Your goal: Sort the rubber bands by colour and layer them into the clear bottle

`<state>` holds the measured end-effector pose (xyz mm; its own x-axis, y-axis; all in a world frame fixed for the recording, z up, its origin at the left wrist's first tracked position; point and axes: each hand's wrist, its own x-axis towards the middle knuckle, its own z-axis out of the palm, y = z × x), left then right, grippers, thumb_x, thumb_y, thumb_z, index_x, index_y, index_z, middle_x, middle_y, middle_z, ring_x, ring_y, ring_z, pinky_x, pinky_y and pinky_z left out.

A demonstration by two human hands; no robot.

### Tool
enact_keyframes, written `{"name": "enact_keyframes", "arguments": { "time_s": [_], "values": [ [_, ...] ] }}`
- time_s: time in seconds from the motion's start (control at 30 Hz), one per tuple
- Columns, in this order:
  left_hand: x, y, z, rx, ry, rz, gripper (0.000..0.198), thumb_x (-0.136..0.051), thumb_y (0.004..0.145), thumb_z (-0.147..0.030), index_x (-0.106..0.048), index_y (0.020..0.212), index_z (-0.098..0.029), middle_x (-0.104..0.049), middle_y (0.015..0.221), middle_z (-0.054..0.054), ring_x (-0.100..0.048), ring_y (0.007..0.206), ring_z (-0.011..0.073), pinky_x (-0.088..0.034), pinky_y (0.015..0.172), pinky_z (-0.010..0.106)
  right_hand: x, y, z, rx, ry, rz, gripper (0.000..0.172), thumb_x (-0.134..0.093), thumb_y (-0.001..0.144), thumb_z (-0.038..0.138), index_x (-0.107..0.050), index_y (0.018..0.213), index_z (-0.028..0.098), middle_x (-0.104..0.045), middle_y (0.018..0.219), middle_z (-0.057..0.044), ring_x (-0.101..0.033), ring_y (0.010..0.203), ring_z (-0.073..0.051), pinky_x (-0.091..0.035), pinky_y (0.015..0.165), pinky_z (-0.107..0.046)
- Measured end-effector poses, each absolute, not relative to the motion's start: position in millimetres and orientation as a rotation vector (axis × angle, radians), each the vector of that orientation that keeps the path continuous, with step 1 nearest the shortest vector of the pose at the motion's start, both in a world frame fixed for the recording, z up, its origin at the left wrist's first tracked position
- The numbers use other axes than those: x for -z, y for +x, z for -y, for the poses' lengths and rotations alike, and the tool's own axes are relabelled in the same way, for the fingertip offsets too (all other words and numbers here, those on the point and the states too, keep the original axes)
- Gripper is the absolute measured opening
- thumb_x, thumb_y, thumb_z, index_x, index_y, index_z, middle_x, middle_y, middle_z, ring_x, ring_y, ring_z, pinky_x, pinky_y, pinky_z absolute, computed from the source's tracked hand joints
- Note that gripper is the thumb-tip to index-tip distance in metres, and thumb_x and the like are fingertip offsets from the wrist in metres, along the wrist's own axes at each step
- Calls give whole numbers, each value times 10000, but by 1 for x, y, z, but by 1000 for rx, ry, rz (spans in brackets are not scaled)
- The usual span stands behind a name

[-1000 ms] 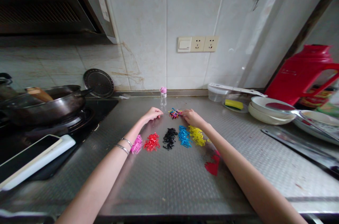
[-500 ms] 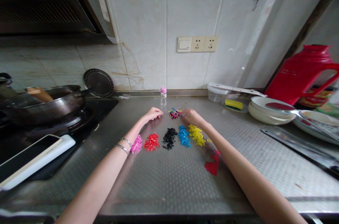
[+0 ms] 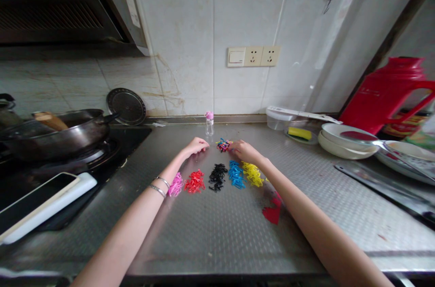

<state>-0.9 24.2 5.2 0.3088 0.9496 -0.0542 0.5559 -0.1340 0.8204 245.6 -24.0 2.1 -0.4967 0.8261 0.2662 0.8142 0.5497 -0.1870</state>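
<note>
The small mixed pile [image 3: 224, 145] of coloured bands lies on the steel counter [image 3: 220, 237], with a tiny bottle [image 3: 210, 125] at its 11 o'clock. The right hand [image 3: 246, 151] touches the pile from 3 o'clock, fingers bent onto its edge; whether they pinch a piece is too small to tell. The left hand [image 3: 196, 145] rests at 9 o'clock, curled into a loose fist, with nothing showing in it. At 6 o'clock sit pink [image 3: 176, 185], red [image 3: 195, 182], black [image 3: 217, 176], blue [image 3: 235, 174] and yellow heaps [image 3: 253, 174]. The pieces look featherlight, soft and prone to tangling, so they are likely best nipped singly at a loop with the fingertips.
</note>
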Motion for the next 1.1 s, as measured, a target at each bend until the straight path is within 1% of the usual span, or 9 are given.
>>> {"name": "enact_keyframes", "arguments": {
  "time_s": [0.17, 0.33, 0.47, 0.57, 0.73, 0.83, 0.97, 1.1],
  "values": [
    [-3, -1, -26, -646, 1815, -1336, 267, -544, 672, -332, -641, 796, -116, -514, 555, -15, -327, 387, 37, -190, 350, 169, 2, 249, 20, -48, -1255, 2490, 372, -418, 750, 72, -631, 1008, 235, -581, 1142, -28, -476, 1101, -160, -360, 937, -281],
    [-3, -2, -26, -650, 1815, -1330, 265, -545, 676, -331, -641, 795, -115, -517, 559, -13, -324, 387, 36, -192, 348, 168, 5, 249, 19, -71, -1227, 2458, 392, -405, 735, 67, -633, 1011, 225, -576, 1156, -30, -485, 1094, -162, -371, 928, -280],
    [-3, -2, -26, -651, 1807, -1324, 256, -547, 679, -324, -640, 796, -117, -522, 568, -12, -331, 390, 35, -201, 346, 165, 3, 248, 17, -100, -1200, 2355, 412, -395, 697, 33, -658, 972, 191, -619, 1083, -47, -526, 1040, -164, -372, 921, -281],
    [-3, -2, -27, -647, 1793, -1323, 251, -553, 680, -316, -639, 807, -118, -526, 576, -12, -332, 388, 33, -201, 341, 162, 1, 249, 16, -139, -1203, 2239, 387, -414, 692, 46, -674, 944, 184, -649, 1019, -48, -562, 981, -171, -376, 911, -291],
    [-4, -3, -27, -655, 1771, -1306, 236, -570, 683, -301, -639, 809, -113, -520, 559, -14, -330, 377, 30, -204, 333, 162, -1, 251, 17, -274, -1306, 2009, 240, -508, 709, 170, -699, 854, 178, -681, 914, -47, -610, 861, -185, -440, 802, -278],
    [-7, -2, -27, -685, 1767, -1281, 226, -565, 693, -287, -636, 818, -112, -522, 563, -11, -357, 382, 32, -227, 334, 156, -2, 251, 18, -335, -1337, 1914, 199, -547, 700, 223, -705, 809, 171, -692, 844, -46, -623, 795, -187, -452, 763, -277],
    [-14, 3, -23, -711, 1797, -1237, 208, -543, 712, -263, -634, 813, -105, -517, 566, -8, -406, 395, 39, -250, 330, 151, -2, 246, 20, -419, -1319, 1879, 173, -570, 679, 216, -706, 770, 163, -696, 797, -45, -626, 755, -189, -459, 712, -266],
    [-22, 13, -14, -704, 1831, -1168, 200, -535, 731, -260, -631, 807, -101, -526, 570, -5, -443, 408, 46, -265, 329, 151, -2, 242, 22, -494, -1294, 1857, 186, -566, 673, 206, -705, 782, 149, -696, 770, -51, -624, 705, -184, -463, 648, -254]
  ]
}}
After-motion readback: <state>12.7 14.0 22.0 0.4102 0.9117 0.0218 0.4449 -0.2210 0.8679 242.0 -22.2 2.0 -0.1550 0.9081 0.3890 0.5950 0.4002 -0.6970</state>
